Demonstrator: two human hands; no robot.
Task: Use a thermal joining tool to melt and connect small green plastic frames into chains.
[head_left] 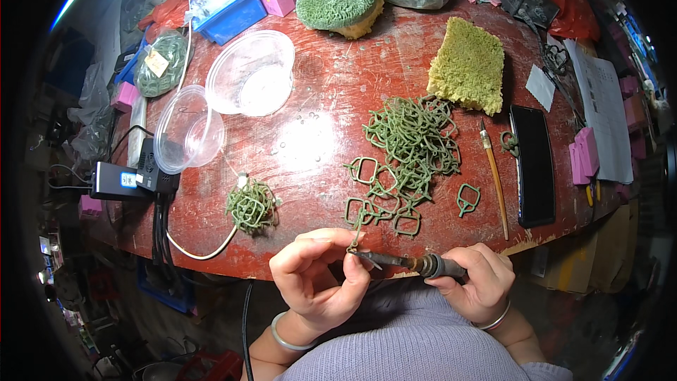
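Note:
My left hand (321, 279) is closed, pinching a small green ring piece (358, 229) between thumb and fingers at the table's front edge. In my right hand (479, 282) is a soldering iron (434, 267), gripped by its dark grey handle. Its flat metal tip reaches left to the left thumb and the ring piece; whether it touches the piece, I cannot tell. Just beyond my hands lies a tangled heap of green square ring pieces (416, 141), with several loose ones at its near edge. A smaller green pile (252, 206) sits to the left.
On the right are a wooden-handled knife (495, 180), a black phone (532, 166) and a yellow sponge block (467, 63). A round green-topped pad (340, 5) stands at the back. Two clear plastic tubs (250, 74), a blue bin (229, 17) and cabled black boxes (120, 182) occupy the left.

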